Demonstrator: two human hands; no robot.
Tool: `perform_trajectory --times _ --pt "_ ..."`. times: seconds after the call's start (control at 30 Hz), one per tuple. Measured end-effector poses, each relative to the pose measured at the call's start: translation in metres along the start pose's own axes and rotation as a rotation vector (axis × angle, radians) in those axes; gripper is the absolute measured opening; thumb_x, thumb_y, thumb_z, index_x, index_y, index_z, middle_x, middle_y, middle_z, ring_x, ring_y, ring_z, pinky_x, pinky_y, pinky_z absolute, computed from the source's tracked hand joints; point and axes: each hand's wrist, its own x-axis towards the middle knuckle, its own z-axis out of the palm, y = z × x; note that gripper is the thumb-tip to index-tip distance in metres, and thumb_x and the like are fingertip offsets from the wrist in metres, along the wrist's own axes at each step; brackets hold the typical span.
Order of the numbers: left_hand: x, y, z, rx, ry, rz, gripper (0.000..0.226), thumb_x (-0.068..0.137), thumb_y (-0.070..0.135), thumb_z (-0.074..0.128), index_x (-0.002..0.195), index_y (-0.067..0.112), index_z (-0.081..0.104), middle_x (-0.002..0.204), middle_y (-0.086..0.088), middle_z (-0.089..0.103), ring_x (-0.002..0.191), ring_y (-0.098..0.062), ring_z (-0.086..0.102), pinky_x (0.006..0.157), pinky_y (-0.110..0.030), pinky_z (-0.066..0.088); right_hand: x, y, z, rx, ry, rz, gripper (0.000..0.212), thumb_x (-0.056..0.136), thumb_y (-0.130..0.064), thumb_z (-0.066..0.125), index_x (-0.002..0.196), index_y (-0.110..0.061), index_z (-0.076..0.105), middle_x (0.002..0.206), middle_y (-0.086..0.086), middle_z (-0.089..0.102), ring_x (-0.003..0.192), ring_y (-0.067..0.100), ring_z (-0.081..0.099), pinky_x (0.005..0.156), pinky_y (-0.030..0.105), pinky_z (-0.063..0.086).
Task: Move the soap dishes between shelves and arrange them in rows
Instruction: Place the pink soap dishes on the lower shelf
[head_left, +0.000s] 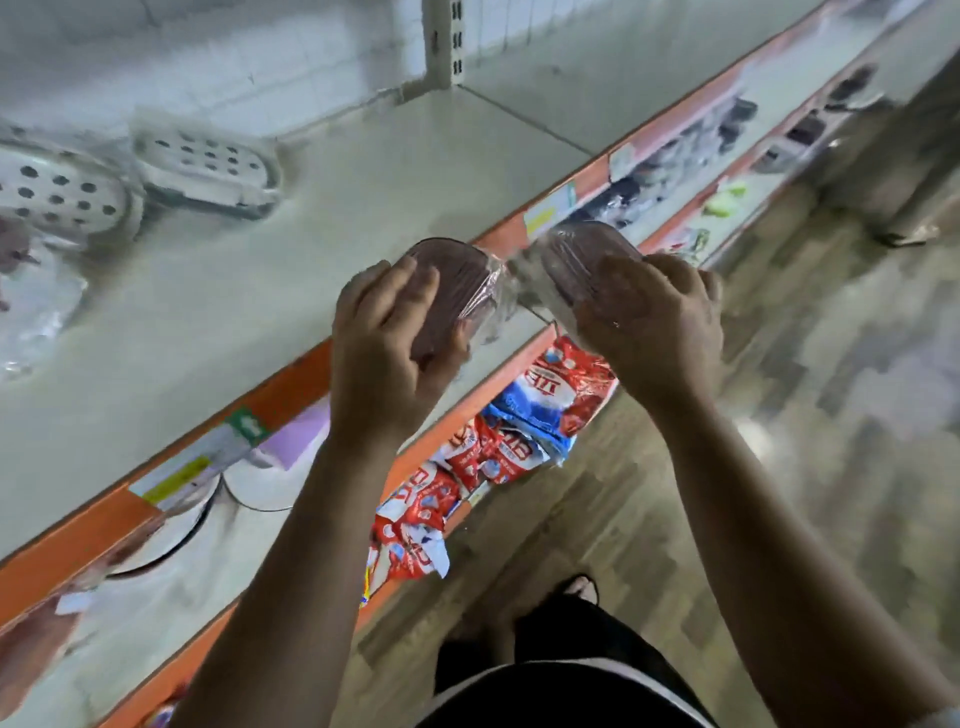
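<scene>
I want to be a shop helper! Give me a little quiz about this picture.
1. True or false: the left hand grips the left brown soap dish and the right hand grips the right brown soap dish, both in clear wrap.
2. Where do the white soap dishes with holes lie? A) on the top shelf B) on the floor C) in a basket
3. Fill in: the packets under the right hand are red, white and ____.
Key: 1 true; 2 A; 3 blue.

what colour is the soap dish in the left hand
The soap dish is dusty reddish-brown under clear wrap; head view.
</scene>
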Motion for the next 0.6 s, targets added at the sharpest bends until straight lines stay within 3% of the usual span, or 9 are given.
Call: perform_trajectory --times 0.3,0.6 --pt "0.059 0.102 0.144 -0.184 -0.141 0.157 0.054 0.097 0.037 0.053 0.128 -0.007 0.061 0.133 -0.023 0.060 0.130 -0.038 0.050 0.109 -0.047 0.040 0.023 0.133 -0.054 0.001 0.154 0.248 0.049 0.069 -0.046 0.067 0.114 -0.025 0.069 0.124 0.000 0.062 0.112 0.026 0.057 0.087 0.038 0.051" --pt "0.131 0.207 0.283 -0.192 -0.169 0.132 0.054 0.097 0.037 0.052 0.130 -0.005 0.060 0.133 -0.021 0.060 0.128 -0.035 0.053 0.107 -0.046 0.043 0.125 0.284 -0.095 -0.037 0.139 0.144 0.046 0.076 -0.043 0.069 0.118 -0.026 0.071 0.129 -0.001 0.063 0.112 0.032 0.056 0.092 0.037 0.047"
